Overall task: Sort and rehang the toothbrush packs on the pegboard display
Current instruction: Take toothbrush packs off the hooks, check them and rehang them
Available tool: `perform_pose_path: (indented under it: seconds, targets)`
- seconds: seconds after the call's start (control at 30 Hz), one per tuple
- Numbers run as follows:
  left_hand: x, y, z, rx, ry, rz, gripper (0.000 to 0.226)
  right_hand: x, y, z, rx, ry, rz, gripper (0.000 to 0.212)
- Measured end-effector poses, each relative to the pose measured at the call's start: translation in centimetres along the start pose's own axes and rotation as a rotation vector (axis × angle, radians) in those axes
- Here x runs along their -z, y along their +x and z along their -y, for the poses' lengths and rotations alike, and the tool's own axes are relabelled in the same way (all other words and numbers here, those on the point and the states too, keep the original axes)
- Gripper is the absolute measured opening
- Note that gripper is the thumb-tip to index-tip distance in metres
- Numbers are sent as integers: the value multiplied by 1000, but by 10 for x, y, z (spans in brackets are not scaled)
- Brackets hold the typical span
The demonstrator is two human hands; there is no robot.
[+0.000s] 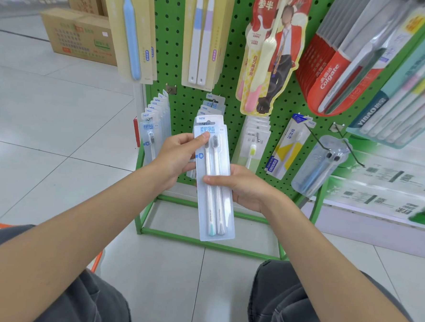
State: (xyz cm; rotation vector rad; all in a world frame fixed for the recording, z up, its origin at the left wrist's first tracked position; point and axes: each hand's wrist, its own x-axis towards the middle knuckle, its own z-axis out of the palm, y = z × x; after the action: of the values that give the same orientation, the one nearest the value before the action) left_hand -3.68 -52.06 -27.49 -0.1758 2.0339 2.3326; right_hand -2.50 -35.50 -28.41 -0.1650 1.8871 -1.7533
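Trousers: dark grey, both knees at the bottom edge; person sits low on a tiled floor, facing the display.

Left hand: pinches the pack near its top left corner, thumb on the front, fingers behind.

Right hand: grips the pack at mid-length from the right edge, thumb laid across the front.

Pack: clear twin-brush blister, upright with a slight tilt, held off the floor before the lower middle of the pegboard. Its top overlaps the middle stack of matching packs.

Left stack: similar blue-label packs at the lower left edge; the front one shows a single brush.

Cartons: on the floor, well apart, upper left.

Status, as judged: pack in hand, not yet hung; whether its hole has met a peg cannot be told.

Risks, as judged:
- The peg tip is hidden behind the pack, so the hole may miss and shove the middle stack back or askew.
- Near-identical labels invite hanging it on the left stack by mistake.
- Slick plastic held by edges only may slip when one hand lets go.
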Motion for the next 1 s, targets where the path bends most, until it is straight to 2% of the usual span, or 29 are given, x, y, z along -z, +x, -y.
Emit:
perform_pose_path:
  seconds: [0.3, 0.43, 0.53, 0.63, 0.73, 0.77, 0.87, 0.9, 1.0]
  targets:
    - [6, 5, 1, 26, 45, -46, 30, -7, -1, -14, -188, -219, 241, 33]
    - [7, 5, 0, 22, 65, -53, 27, -7, -1, -17, -221, -246, 274, 32]
    - [9, 7, -1, 12, 77, -65, 36, -10, -2, -21, -262, -317, 339, 27]
    - [9, 7, -1, -35, 127, -26, 38, -13, -1, -26, -241, -358, 295, 23]
    - [4, 2, 2, -152, 307, 25, 42, -15, 2, -33, -195, -470, 147, 25]
    - [3, 0, 2, -168, 379, 39, 47, -16, 2, -35, -162, -548, 101, 28]
    - [0, -3, 7, -157, 546, 31, 85, -22, 0, -40, -33, -801, 26, 37]
    - [-1, -4, 8, -142, 561, 20, 85, -24, 0, -43, -10, -854, 24, 47]
    - [-2, -6, 5, -111, 523, 29, 81, -23, 2, -53, -22, -867, 56, 98]
